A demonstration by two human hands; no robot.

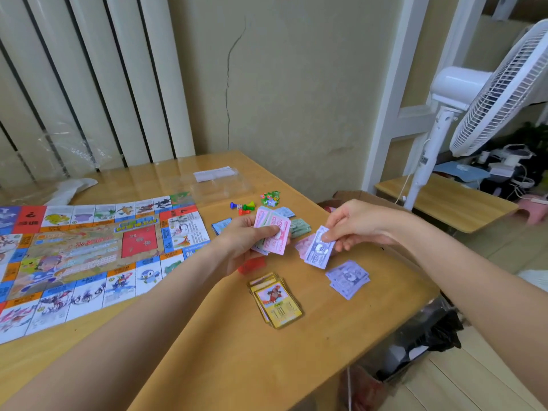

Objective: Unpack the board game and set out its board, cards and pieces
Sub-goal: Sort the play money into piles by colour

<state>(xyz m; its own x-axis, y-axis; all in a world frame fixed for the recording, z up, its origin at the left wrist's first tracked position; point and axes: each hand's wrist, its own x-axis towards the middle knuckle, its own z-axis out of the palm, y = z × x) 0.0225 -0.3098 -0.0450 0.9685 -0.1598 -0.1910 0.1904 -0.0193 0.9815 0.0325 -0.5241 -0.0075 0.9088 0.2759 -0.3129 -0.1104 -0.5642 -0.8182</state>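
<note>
The colourful game board (89, 256) lies unfolded on the left of the wooden table (207, 351). My left hand (243, 241) grips a stack of play money (274, 231) with a pink note on top. My right hand (355, 225) pinches a single purple note (318, 250) just above the table. A pile of purple notes (348, 278) lies below it, pink notes (304, 244) behind it, green notes (299, 226) further back. A stack of yellow cards (277, 301) sits near me, and a red piece of card (252, 264) shows under my left hand.
Coloured pawns (244, 206) and small green pieces (270, 198) lie at the back, beside a clear plastic tray (221, 185) and blue cards (221, 225). A plastic bag (68, 161) rests against the radiator. A white fan (474, 93) stands to the right, past the table edge.
</note>
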